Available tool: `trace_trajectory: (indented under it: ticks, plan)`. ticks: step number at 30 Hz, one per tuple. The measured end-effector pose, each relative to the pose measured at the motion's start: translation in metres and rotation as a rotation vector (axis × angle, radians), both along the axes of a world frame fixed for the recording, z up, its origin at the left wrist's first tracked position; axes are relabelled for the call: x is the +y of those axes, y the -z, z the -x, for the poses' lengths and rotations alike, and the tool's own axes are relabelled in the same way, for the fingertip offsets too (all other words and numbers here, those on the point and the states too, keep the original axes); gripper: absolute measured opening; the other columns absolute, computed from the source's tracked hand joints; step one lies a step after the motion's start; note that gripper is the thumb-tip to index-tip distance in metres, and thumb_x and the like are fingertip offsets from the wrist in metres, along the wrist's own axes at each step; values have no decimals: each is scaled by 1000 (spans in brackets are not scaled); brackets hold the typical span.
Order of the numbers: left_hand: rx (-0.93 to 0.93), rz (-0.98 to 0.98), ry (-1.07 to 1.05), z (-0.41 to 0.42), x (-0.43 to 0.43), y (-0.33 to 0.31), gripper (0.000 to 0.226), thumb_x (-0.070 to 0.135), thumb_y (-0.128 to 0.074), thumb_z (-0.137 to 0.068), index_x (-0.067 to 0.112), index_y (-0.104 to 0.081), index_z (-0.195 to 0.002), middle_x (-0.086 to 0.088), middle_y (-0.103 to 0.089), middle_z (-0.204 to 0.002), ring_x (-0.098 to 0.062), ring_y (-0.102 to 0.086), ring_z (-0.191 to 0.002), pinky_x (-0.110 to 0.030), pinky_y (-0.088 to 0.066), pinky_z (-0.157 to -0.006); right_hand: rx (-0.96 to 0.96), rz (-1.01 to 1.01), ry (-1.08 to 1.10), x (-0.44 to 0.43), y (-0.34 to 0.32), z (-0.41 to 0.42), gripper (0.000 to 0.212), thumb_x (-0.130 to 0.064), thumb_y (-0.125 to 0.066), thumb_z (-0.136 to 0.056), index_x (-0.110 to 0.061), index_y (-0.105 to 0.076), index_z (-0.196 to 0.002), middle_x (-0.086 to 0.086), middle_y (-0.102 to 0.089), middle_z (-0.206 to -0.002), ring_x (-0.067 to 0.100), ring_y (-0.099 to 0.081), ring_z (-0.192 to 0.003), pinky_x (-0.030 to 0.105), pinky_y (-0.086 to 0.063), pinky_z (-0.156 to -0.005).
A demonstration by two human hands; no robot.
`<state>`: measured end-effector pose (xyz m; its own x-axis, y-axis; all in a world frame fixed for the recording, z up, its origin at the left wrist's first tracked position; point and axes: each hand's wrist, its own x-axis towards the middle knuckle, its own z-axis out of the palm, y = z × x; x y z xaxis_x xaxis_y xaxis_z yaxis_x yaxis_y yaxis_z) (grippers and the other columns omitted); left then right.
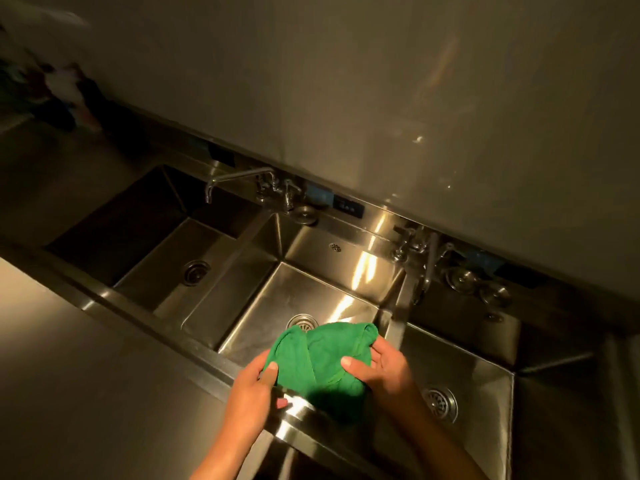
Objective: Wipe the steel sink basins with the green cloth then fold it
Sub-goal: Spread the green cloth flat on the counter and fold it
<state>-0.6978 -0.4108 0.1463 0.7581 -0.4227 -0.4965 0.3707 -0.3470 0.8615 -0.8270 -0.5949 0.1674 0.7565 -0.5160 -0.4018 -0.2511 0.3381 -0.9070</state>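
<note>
Gripping green cloth (pixel 320 362) over middle basin (pixel 277 299), left hand (pixel 254 393) and right hand (pixel 377 367) fingers pinching its edges.

three steel basins (pixel 207 244) (pixel 304 282) (pixel 485 368); three drains (pixel 196 271) (pixel 302 322) (pixel 439 403); two faucets (pixel 239 176) (pixel 429 261); one green cloth (pixel 322 358); two hands (pixel 249 386) (pixel 384 368)

You've got a bright, solid green cloth (pixel 322 358), no print on it, just darker green in the folds. The middle basin (pixel 294 289) is silver steel, and look at those warm yellow glare streaks across its floor. The left basin (pixel 180 244) reads far darker, a dull brown-grey. The right drain (pixel 439 403) shows a silver ring around a fine perforated grid, and the middle drain (pixel 302 322) has the same dotted pattern. Your faucet (pixel 239 176) is shiny chrome. On the backsplash there's a blue tag (pixel 318 195) and a black label (pixel 348 206) with pale marks. The wall (pixel 381 81) is plain greyish tan, the counter (pixel 69 375) flat grey.
</note>
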Motion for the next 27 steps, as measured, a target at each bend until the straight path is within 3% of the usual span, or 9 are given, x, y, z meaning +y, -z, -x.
trace_trajectory:
  ticks: [3,5,9,11,13,17,21,25,27]
  plan:
    - [-22,25,36,-31,33,-3,22,33,-64,-91,49,-78,-96,1,-79,-94,-21,-72,-89,-43,-57,-80,3,59,-44,29,-9,-32,41,6,-68,-90,-15,-64,-124,7,-74,-120,22,-71,-111,34,-58,-90]
    - [12,32,59,-47,54,-2,29,50,-66,-74,47,-77,-101,-1,-79,-94,-26,-74,-89,-47,-57,-80,-11,78,-67,46,-16,-50,39,0,-68,-92,-13,-62,-128,4,-73,-122,19,-70,-112,34,-57,-92]
    - [-65,11,146,-79,74,-5,25,31,-73,-90,32,-73,-115,7,-78,-95,-11,-74,-88,-37,-59,-86,35,-6,40,72,-13,-80,32,-8,-69,-94,-16,-61,-124,5,-74,-119,27,-70,-112,37,-59,-86]
    - [-123,-19,152,-93,80,-12,31,32,-75,-83,39,-70,-113,14,-77,-94,1,-71,-87,-22,-56,-82,45,-154,98,80,-10,-90,29,-6,-61,-98,-10,-57,-127,10,-72,-122,32,-70,-112,47,-61,-83]
    - [-212,-74,174,-106,87,-10,35,36,-73,-80,45,-68,-113,21,-75,-98,6,-69,-90,-20,-54,-81,22,-285,98,84,-13,-99,29,-5,-57,-99,-5,-53,-128,18,-69,-126,37,-69,-113,59,-57,-89]
    - [-263,-125,193,-134,100,-7,37,16,-75,-90,37,-68,-119,11,-74,-105,5,-67,-91,-11,-50,-73,30,-285,68,90,-15,-122,15,0,-53,-100,-4,-53,-115,14,-74,-100,18,-77,-80,34,-62,-62]
    - [-376,-218,244,-175,111,5,46,6,-75,-90,41,-60,-117,11,-64,-113,11,-62,-95,-8,-50,-75,59,-181,87,88,-2,-159,38,-7,-64,-94,-11,-56,-130,11,-73,-117,33,-72,-105,48,-59,-84]
    - [-456,-366,428,-231,120,20,34,40,-68,-96,42,-54,-126,19,-51,-126,3,-54,-111,-17,-44,-94,10,-221,94,78,8,-199,52,-10,-71,-89,-14,-53,-137,12,-71,-124,33,-69,-111,46,-59,-80]
    - [-534,-460,513,-262,123,34,52,63,-55,-90,36,-58,-134,16,-50,-134,-10,-50,-123,-28,-43,-102,-14,-211,96,72,13,-221,48,-10,-65,-91,-15,-55,-137,12,-70,-125,33,-69,-113,50,-58,-85]
